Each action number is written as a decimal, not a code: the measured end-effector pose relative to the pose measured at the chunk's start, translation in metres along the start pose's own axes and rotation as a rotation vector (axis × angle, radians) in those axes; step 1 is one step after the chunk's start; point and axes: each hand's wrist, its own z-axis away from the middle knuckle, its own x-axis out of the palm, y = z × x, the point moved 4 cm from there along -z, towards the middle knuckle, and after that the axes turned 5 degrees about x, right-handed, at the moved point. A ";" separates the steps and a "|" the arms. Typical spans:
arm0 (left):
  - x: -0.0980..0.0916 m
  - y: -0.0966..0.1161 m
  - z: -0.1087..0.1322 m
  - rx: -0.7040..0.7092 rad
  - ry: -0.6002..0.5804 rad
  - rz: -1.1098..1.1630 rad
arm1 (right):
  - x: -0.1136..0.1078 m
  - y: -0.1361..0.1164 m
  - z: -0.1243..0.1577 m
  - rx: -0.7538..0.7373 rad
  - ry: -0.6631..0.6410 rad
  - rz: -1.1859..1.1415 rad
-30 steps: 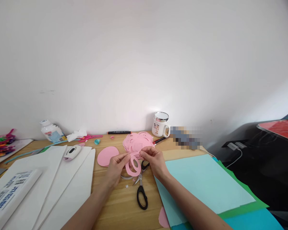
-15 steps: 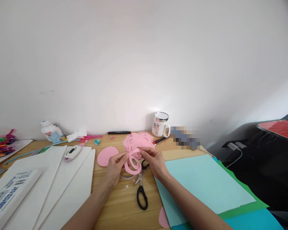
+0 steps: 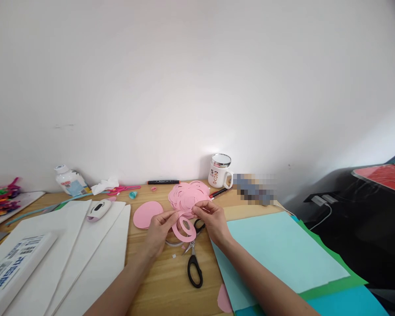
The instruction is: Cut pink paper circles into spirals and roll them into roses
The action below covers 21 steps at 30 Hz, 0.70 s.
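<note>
Between both hands I hold a pink paper spiral strip, its curled end hanging down in a loop. My left hand pinches it on the left side. My right hand is closed on its other side, thumb against fingers. Black-handled scissors lie on the table below, slightly spread, with the strip covering part of them. Behind the hands is a heap of pink paper cut-outs. A pink paper disc lies just left of it. A ring-shaped roll, mostly hidden, sits under the strip.
Light blue paper over green sheets lies right. White sheets, a white glue-tape-like device and a long box fill the left. A mug, black marker, pink scissors and bottle stand or lie by the wall.
The paper strip between my hands has flattened and dropped a little, its loop shifting slightly right. Both hands stay nearly in place, still pinching it.
</note>
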 end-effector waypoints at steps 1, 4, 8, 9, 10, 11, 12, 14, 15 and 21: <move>0.000 0.000 0.000 0.002 0.003 0.002 | -0.001 0.000 0.000 -0.004 0.008 0.005; -0.001 0.000 0.000 0.003 0.033 0.020 | -0.002 0.001 -0.001 -0.015 0.024 0.011; -0.001 0.004 0.001 -0.019 0.081 0.047 | -0.002 0.004 -0.003 -0.005 0.019 0.005; 0.000 0.005 0.002 -0.023 0.087 0.052 | -0.002 0.004 -0.003 -0.001 0.016 0.004; 0.000 0.007 0.002 -0.026 0.090 0.055 | -0.002 0.005 -0.003 0.002 0.013 0.003; 0.001 0.008 0.002 -0.028 0.092 0.057 | -0.002 0.005 -0.003 0.004 0.012 0.002; 0.001 0.009 0.002 -0.027 0.096 0.056 | -0.002 0.005 -0.003 0.005 0.012 0.000; 0.001 0.010 0.002 -0.018 0.102 0.048 | -0.002 0.005 -0.003 0.004 0.014 -0.004; 0.001 0.009 0.002 -0.012 0.102 0.042 | -0.002 0.004 -0.003 0.003 0.015 -0.005; 0.001 0.007 0.001 0.009 0.049 0.012 | -0.001 0.001 -0.001 -0.004 0.006 -0.002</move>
